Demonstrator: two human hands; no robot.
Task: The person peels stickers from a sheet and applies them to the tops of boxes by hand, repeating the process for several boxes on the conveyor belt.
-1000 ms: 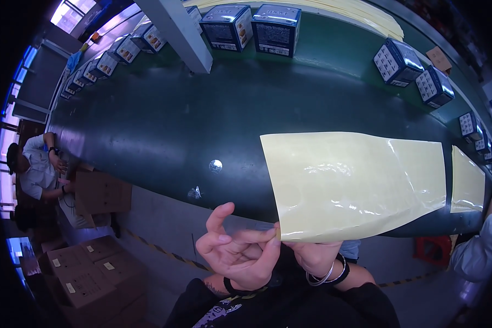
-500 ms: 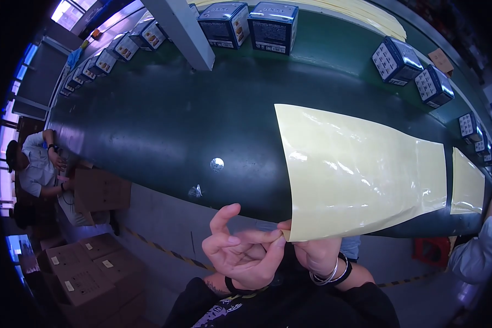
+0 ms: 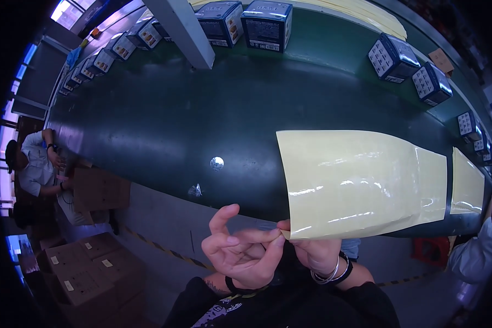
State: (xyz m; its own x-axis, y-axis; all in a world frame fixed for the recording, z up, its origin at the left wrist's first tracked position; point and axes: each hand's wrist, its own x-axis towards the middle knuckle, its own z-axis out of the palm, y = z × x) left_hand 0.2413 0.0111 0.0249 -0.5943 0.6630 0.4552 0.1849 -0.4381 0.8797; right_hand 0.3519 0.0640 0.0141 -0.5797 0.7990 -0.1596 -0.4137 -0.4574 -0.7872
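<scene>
A large, glossy, pale yellow sheet [image 3: 361,186] is spread above the dark green work surface [image 3: 202,115], its near left corner lifted at the surface's near edge. My left hand [image 3: 245,252] pinches that corner between thumb and forefinger, with the other fingers curled and one raised. Close beside it, my right hand [image 3: 318,254] grips the near edge of the sheet; most of its fingers are hidden beneath the sheet. Farther right lies a second pale yellow sheet [image 3: 468,183].
Blue printed boxes [image 3: 267,26] stand in a line along the far side, behind a grey post [image 3: 188,38]. A round silvery sticker [image 3: 217,163] lies left of the sheet. Brown cartons [image 3: 93,268] are stacked at lower left. Co-workers [image 3: 35,164] sit at both ends.
The sheet's far edge has dropped toward me, so the sheet looks shorter. The blue boxes at the back have shifted slightly left. Both my hands hold nearly the same place.
</scene>
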